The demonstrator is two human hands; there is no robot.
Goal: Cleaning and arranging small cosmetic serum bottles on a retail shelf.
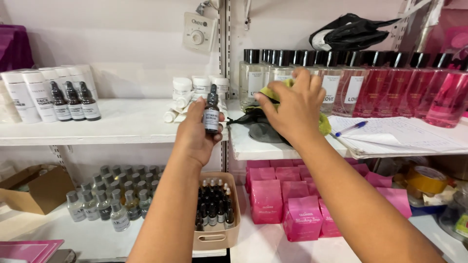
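Your left hand (195, 134) grips a dark dropper bottle (211, 108) upright, fingers wrapped round it, at 12 o'clock above the beige bin (217, 238). Your right hand (287, 107), at 3 o'clock, fingers clenched on a yellow-green cloth (324, 124) on the white shelf (253, 148).

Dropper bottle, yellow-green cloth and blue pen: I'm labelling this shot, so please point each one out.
dropper bottle (211, 113), head view, on its label, held in the left hand (195, 134).
yellow-green cloth (271, 92), head view, on the fold showing beside the right hand (287, 109).
blue pen (352, 128), head view, mid-barrel, lying on the papers.
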